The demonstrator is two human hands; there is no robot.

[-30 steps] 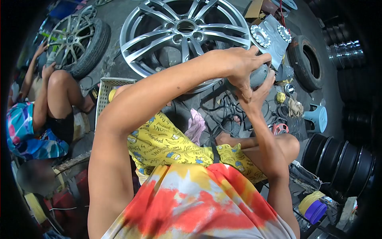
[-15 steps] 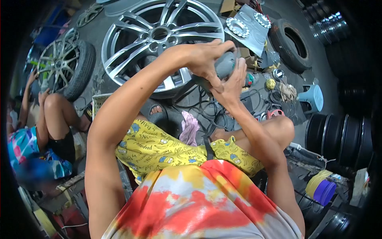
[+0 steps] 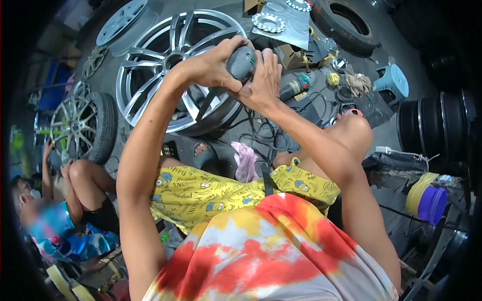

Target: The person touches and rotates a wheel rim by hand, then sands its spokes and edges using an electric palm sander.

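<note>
A grey rounded power tool (image 3: 241, 64) is held in front of me over the near right side of a silver alloy wheel (image 3: 174, 61). My left hand (image 3: 213, 62) wraps round its left side, the thumb below and the fingers over the top. On the tool's right side, my right hand (image 3: 263, 78) presses with its fingers together. The tool's working face is hidden. A dark strap or cable hangs down from it across the wheel's spokes.
A green-ended grinder (image 3: 299, 86) and cables lie right of the wheel. Farther right are a light blue stool (image 3: 392, 83) and black rims (image 3: 434, 128). A pink cloth (image 3: 245, 161) lies near my legs. At left another person (image 3: 75, 210) handles a spoked wheel (image 3: 75, 125).
Both hands and the grey tool have moved left in the view, nearer the wheel's lower right spokes. The camera view has turned, and the floor grinder now shows fully.
</note>
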